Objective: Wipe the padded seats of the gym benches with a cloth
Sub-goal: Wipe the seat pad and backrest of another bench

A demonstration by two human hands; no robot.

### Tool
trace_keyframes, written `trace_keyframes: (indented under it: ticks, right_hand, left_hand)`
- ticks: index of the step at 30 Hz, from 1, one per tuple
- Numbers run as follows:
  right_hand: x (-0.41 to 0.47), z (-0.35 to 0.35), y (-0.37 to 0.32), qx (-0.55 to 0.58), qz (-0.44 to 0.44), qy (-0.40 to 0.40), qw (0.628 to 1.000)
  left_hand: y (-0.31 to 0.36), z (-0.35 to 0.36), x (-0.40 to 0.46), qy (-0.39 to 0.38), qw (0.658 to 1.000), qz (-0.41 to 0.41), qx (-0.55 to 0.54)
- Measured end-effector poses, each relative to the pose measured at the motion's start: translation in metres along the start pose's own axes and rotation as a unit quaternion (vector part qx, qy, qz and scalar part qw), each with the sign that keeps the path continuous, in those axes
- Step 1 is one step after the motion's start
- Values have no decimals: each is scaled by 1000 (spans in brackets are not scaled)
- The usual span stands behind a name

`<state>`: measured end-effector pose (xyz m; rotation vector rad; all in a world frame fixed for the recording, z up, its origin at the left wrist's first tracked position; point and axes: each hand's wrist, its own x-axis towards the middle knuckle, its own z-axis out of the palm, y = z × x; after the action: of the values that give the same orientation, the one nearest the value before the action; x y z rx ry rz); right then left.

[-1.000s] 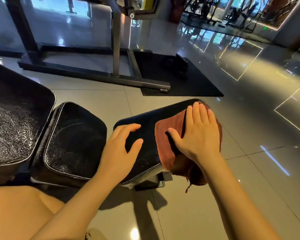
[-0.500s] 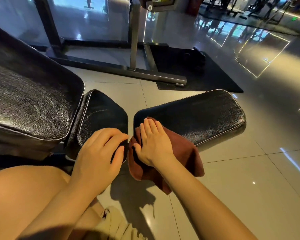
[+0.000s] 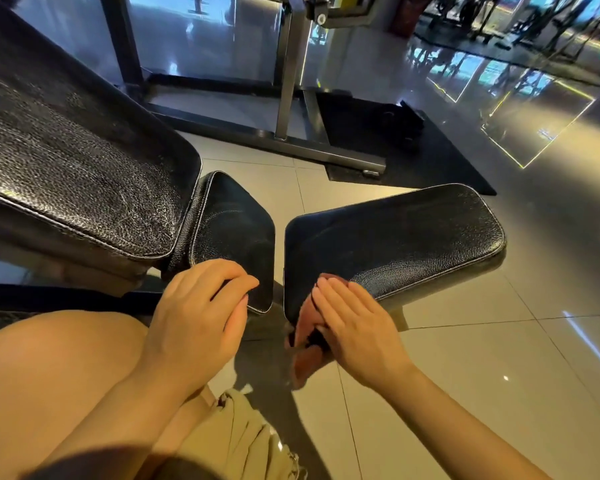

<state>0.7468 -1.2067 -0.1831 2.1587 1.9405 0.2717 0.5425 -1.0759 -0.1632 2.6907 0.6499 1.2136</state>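
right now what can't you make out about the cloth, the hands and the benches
All in the head view:
- Cloth: mostly hidden under the right hand; its full shape is unclear.
- Right hand's hold: the palm side faces away, so its hold cannot be told.
- Left hand: fingertips curl over the small seat pad; contact underneath is hidden.
- Large backrest pad: cut off by the left and top edges.
- Bench frame under the right pad: hidden by the pad.

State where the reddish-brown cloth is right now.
Head view, lower centre: the reddish-brown cloth hangs off the near left corner of the right-hand black padded seat, under the right hand.
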Motion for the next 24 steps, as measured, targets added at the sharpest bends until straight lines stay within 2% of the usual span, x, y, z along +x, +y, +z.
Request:
trace_keyframes:
  ticks: [4,7,11,13,16,22,24]
  right_hand:
    - [-28,-12,57,-18,130,73,989]
    - [-35,-28,92,-32,227,98,968]
    - [-25,-24,90,5,305,147,941]
    - [-17,-19,71,36,302,166,938]
    - [-3,-8,31,67,239,183,951]
    - [7,19,-36,144,160,60,975]
    - [4,24,-45,157,148,69,974]
  left_hand:
    - [8,5,1,-9,1000,14,-16]
    - [13,6,0,-7,1000,17,-26]
    - [16,2,-1,-2,999,0,-38]
    - [20,2,-1,-1,999,-9,-45]
    - [24,0,-2,2,998,-9,-55]
    - [18,-11,-12,-3,997,-48,-60]
    - [15,-14,-18,-9,997,-59,-53]
